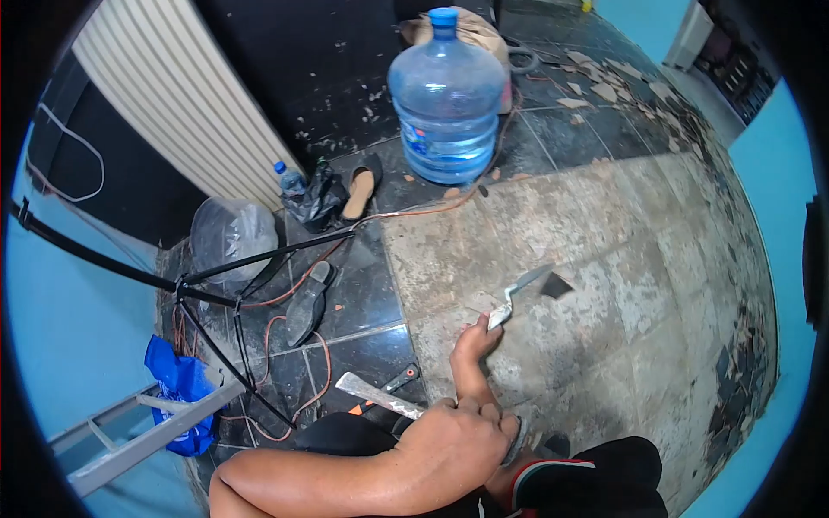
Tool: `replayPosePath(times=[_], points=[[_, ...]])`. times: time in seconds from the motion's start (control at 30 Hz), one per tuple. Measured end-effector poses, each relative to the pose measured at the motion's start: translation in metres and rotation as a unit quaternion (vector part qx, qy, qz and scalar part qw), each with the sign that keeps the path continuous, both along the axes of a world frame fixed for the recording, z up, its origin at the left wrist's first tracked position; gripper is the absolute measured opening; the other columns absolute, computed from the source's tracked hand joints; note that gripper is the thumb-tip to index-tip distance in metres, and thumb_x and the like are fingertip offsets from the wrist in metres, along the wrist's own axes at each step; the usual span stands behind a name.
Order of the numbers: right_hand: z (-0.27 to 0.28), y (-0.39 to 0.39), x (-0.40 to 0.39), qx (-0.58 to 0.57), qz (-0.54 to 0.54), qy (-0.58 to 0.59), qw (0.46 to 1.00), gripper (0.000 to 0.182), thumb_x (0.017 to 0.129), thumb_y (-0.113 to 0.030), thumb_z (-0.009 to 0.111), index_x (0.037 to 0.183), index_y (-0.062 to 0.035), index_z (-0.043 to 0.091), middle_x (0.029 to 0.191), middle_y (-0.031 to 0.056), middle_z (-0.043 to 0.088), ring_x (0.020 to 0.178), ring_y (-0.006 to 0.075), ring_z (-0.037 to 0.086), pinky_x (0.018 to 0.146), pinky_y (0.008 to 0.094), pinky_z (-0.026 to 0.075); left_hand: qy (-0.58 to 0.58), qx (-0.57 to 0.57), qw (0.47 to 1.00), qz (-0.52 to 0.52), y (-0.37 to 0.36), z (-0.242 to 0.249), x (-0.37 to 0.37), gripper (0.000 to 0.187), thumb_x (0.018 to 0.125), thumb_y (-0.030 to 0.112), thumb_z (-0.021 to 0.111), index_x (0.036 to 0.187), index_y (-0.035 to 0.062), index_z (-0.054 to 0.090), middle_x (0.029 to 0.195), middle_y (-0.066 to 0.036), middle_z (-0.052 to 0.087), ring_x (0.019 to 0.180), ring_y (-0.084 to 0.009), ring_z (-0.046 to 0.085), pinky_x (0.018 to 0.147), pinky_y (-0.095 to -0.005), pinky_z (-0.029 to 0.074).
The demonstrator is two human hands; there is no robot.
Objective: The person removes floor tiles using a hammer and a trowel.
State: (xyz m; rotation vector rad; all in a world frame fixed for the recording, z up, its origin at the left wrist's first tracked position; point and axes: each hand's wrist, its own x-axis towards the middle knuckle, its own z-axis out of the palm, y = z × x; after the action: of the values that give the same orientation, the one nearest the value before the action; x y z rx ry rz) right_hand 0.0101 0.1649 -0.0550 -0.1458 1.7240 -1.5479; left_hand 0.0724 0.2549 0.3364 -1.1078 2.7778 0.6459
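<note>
My left hand (462, 439) is closed around a hammer (380, 397), low in front of me. The hammer's pale, worn handle points left, and a bit of grey metal shows past my knuckles. Farther forward, my right hand (475, 341) grips a small trowel (528, 278) by its whitish handle, thumb along it. The blade reaches out over the rough, bare floor (596, 242). Right by the blade's tip is a dark, flat shard (557, 286). My left fist hides part of my right forearm.
A large blue water bottle (446, 104) stands ahead. Broken tile pieces (613, 86) line the right side. At left are a tripod-like black frame (104, 255), a grey ladder (155, 432), a clear tub (233, 237), shoes (311, 306) and an orange cord (423, 211). A black-handled tool (401, 376) lies nearby.
</note>
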Motion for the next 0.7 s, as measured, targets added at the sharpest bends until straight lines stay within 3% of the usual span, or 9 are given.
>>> replayPosePath(times=[0.07,0.1,0.17,0.27,0.37,0.43,0.5,0.7], points=[[-0.016,0.0,-0.007,-0.047,-0.007,0.056,0.997,0.041,0.102,-0.02,0.061,0.131,0.0042,0.047,0.109,0.0188,0.062,0.065,0.0212,0.06,0.054,0.0344,0.051,-0.011,0.02,1.0,-0.009,0.002,0.004,-0.012,0.026,0.085,0.017,0.062,0.108,0.0046,0.066,0.089,-0.011,0.07,0.081,-0.027,0.073,0.068,-0.0375,0.057],[-0.007,0.001,-0.013,-0.103,0.117,0.003,0.988,0.045,0.102,-0.018,0.06,0.139,0.0008,0.041,0.105,0.0178,0.063,0.071,0.0218,0.062,0.055,0.0332,0.052,-0.011,0.018,1.0,-0.011,0.003,0.001,-0.018,0.026,0.085,0.017,0.061,0.108,0.0045,0.066,0.089,-0.011,0.07,0.081,-0.0273,0.073,0.068,-0.0377,0.057],[0.023,-0.005,-0.026,-0.057,0.326,-0.11,0.937,0.026,0.103,-0.018,0.06,0.12,0.0011,0.055,0.096,0.0138,0.064,0.067,0.0209,0.064,0.059,0.0318,0.053,-0.006,0.016,1.0,-0.018,0.007,-0.005,-0.03,0.026,0.086,0.016,0.061,0.109,0.0045,0.065,0.088,-0.011,0.07,0.082,-0.0278,0.073,0.069,-0.0379,0.058],[0.029,-0.009,-0.053,0.046,0.589,-0.053,0.805,0.036,0.102,-0.028,0.062,0.126,-0.0009,0.058,0.102,0.0173,0.068,0.08,0.028,0.07,0.07,0.0376,0.056,-0.013,0.001,0.999,-0.033,0.009,-0.003,-0.047,0.027,0.086,0.015,0.06,0.11,0.0036,0.065,0.088,-0.011,0.07,0.083,-0.0284,0.073,0.069,-0.0382,0.058],[0.063,0.014,-0.119,0.044,0.714,0.289,0.636,0.048,0.1,-0.041,0.063,0.13,-0.004,0.06,0.108,0.0207,0.071,0.095,0.0352,0.07,0.083,0.0437,0.054,-0.006,0.001,0.999,-0.034,0.012,-0.009,-0.059,0.028,0.086,0.015,0.06,0.11,0.0032,0.065,0.087,-0.012,0.071,0.083,-0.029,0.073,0.069,-0.0386,0.058],[0.045,0.027,-0.176,0.053,0.736,0.294,0.608,0.058,0.098,-0.052,0.064,0.133,-0.0059,0.061,0.116,0.0229,0.071,0.11,0.0408,0.066,0.095,0.0479,0.05,-0.029,0.009,0.999,-0.031,0.012,-0.008,-0.067,0.028,0.086,0.015,0.06,0.111,0.0033,0.065,0.088,-0.012,0.071,0.083,-0.029,0.073,0.069,-0.0388,0.058],[0.023,0.036,-0.232,0.048,0.718,0.32,0.616,0.055,0.1,-0.049,0.063,0.131,-0.0048,0.061,0.105,0.0196,0.071,0.093,0.0335,0.071,0.083,0.0445,0.054,-0.052,0.016,0.998,-0.03,0.012,-0.013,-0.073,0.03,0.086,0.016,0.06,0.113,0.0035,0.065,0.091,-0.013,0.072,0.086,-0.0303,0.073,0.07,-0.0409,0.058],[0.031,0.059,-0.35,0.201,0.482,0.139,0.841,0.045,0.104,-0.043,0.06,0.122,-0.0021,0.062,0.079,0.005,0.06,0.056,0.0133,0.057,0.051,0.0324,0.048,-0.098,0.106,0.989,-0.025,-0.006,-0.034,-0.067,0.035,0.083,0.023,0.068,0.114,0.006,0.066,0.097,-0.015,0.072,0.094,-0.0379,0.071,0.078,-0.0479,0.058]])
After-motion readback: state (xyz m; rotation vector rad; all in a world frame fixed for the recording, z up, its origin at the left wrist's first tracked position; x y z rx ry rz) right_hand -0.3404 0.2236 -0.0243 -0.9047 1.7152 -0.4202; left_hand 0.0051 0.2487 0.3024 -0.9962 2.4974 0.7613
